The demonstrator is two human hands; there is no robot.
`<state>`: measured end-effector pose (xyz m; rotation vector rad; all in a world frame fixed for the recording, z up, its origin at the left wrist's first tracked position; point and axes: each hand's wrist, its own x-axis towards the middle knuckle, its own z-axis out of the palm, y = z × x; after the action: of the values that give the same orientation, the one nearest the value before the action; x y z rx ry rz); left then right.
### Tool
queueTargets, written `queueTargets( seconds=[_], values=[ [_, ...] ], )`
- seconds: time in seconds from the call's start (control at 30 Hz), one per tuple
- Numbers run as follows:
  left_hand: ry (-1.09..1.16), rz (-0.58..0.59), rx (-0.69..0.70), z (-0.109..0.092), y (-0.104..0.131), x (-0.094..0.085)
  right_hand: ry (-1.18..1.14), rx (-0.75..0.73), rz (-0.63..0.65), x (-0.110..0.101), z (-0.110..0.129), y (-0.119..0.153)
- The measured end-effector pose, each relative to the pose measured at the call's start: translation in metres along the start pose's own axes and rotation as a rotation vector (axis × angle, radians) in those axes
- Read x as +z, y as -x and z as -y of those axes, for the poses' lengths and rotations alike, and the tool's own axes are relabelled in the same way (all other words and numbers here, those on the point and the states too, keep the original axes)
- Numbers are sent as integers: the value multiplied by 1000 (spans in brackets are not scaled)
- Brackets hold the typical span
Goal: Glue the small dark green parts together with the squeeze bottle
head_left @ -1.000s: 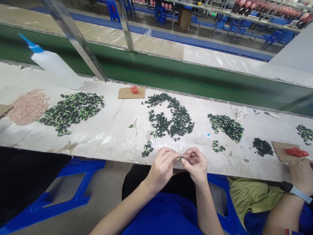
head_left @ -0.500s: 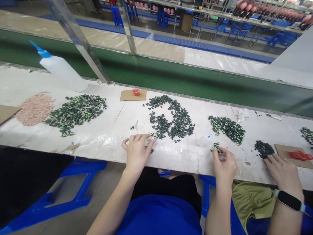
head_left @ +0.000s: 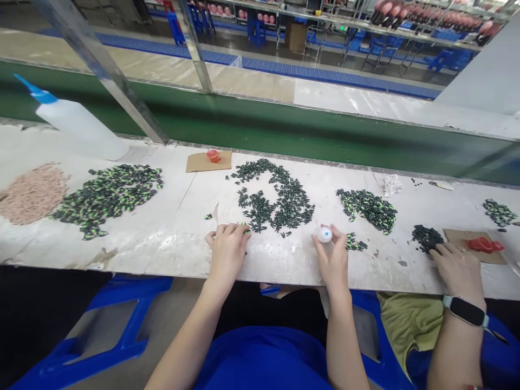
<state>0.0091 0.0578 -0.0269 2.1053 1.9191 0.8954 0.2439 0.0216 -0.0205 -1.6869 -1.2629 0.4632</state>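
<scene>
My left hand (head_left: pixel 228 248) rests low over the table's front edge, its thumb and fingertips closed on a small black piece with bright green marks (head_left: pixel 246 231). Most of that piece is hidden by the fingers. In my right hand (head_left: pixel 333 259) is a small white squeeze bottle (head_left: pixel 324 234) with a blue tip, gripped between thumb and fingers and seen from above. Between and beyond my hands lies a loose pile of small dark green pieces (head_left: pixel 296 203). A little cluster of black-and-green pieces (head_left: pixel 356 242) sits just right of the bottle.
Farther right lies a black-and-green pile (head_left: pixel 371 210). A co-worker's hand (head_left: pixel 457 268) touches a black pile (head_left: pixel 426 237). At left are another black-and-green pile (head_left: pixel 111 197), pink pieces (head_left: pixel 34 192) and a large white bottle (head_left: pixel 83 127). A red cup (head_left: pixel 213 156) stands on cardboard (head_left: pixel 197 162).
My right hand has left the small black-and-green cluster, moved left and taken hold of the small white bottle. My left hand stays near the same spot. The view has shifted slightly.
</scene>
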Motion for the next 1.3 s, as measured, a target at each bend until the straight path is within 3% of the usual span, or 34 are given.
queueTargets(
  seconds=[0.13, 0.27, 0.47, 0.6, 0.8, 1.3],
  values=[
    [144, 12, 133, -13, 10, 8, -195, 67, 109, -5, 10, 11],
    [233, 139, 192, -31, 22, 20, -339, 92, 56, -9, 5, 15],
    [316, 169, 117, -38, 30, 26, -528, 234, -85, -3, -8, 21],
    [407, 132, 94, -34, 34, 28, -441, 257, -84, 3, 3, 23],
    [516, 61, 114, -31, 38, 30, -317, 245, 17, 7, 18, 21],
    [544, 55, 64, -33, 37, 29, -302, 272, 77, 10, 15, 19]
  ],
)
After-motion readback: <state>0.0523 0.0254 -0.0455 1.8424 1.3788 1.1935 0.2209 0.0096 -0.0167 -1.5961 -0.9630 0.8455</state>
